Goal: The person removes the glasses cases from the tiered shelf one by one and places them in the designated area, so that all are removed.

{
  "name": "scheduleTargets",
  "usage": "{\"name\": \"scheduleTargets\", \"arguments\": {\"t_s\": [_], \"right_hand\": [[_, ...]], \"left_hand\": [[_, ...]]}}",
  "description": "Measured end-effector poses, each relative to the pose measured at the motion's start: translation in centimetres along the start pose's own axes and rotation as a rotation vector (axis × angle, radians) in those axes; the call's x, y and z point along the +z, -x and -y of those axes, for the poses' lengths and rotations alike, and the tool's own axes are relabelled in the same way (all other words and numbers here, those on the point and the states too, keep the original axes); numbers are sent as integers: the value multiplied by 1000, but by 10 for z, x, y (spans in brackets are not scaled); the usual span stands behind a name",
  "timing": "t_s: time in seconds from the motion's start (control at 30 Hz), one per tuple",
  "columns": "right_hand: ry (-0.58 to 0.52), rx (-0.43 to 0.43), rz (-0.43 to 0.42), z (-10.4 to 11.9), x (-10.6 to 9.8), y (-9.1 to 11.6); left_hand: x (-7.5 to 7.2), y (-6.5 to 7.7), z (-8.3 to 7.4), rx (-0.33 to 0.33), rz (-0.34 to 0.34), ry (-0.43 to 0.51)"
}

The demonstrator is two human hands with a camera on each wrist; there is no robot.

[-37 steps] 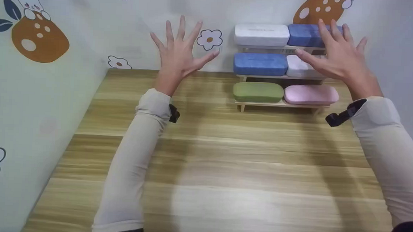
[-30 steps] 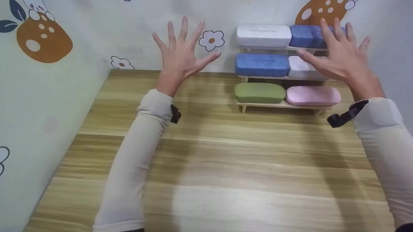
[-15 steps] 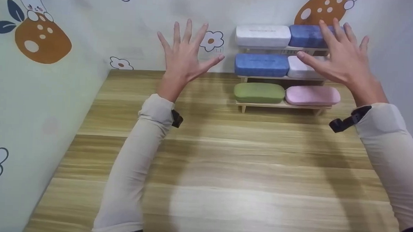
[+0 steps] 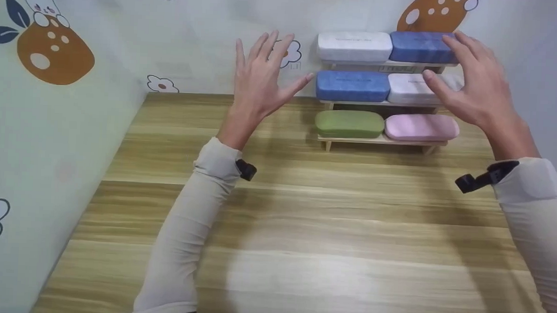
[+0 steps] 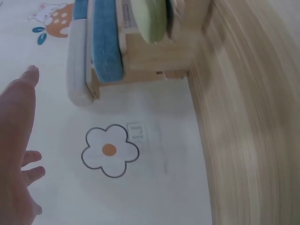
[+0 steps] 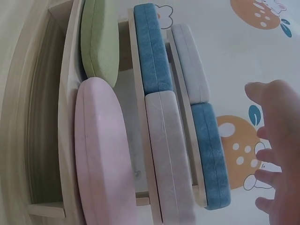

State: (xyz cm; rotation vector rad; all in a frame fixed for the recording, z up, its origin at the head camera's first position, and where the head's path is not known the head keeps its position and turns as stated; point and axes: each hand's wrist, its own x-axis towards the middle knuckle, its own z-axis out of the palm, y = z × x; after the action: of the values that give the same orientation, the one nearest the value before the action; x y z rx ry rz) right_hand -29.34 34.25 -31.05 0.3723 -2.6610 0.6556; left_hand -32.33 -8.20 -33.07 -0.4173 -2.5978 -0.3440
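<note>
My left hand (image 4: 260,83) is raised to the left of a three-step wooden rack (image 4: 382,141), fingers spread, holding nothing. Above the rack's right end hovers my right hand (image 4: 481,87), also with nothing in it; it hides part of the cases behind. On the top step lie a white glasses case (image 4: 354,47) and a blue one. The middle step bears a blue glasses case (image 4: 352,86) and a white one. A green glasses case (image 4: 349,124) and a pink glasses case (image 4: 421,127) lie on the lowest step. In the right wrist view my fingers stay apart from the cases.
The wood-grain table (image 4: 304,214) stretches toward me in front of the rack. Behind it rises a wall (image 4: 194,44) printed with flowers and rabbits on oranges. Side walls stand at left and right. Black wrist cameras are strapped to both sleeves.
Both hands have drawn back slightly toward me and shifted right. Their fingers are less widely spread than before. The rack and the cases have stayed put.
</note>
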Motion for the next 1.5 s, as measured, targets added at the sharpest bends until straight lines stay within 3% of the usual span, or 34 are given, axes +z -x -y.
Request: {"name": "scheduleTargets", "arguments": {"t_s": [0.2, 0.67, 1.07, 1.3, 1.5], "right_hand": [[-74, -1, -52, -5, 3, 12], [-256, 90, -218, -37, 28, 49], [-352, 245, -162, -64, 44, 75], [-412, 331, -34, -74, 55, 78], [-476, 321, 90, -82, 66, 80]], "left_hand": [[5, 8, -12, 32, -43, 118], [28, 29, -34, 162, 35, 276], [54, 41, -43, 216, 16, 384], [62, 46, -44, 169, 51, 438], [66, 51, -44, 126, 81, 486]]}}
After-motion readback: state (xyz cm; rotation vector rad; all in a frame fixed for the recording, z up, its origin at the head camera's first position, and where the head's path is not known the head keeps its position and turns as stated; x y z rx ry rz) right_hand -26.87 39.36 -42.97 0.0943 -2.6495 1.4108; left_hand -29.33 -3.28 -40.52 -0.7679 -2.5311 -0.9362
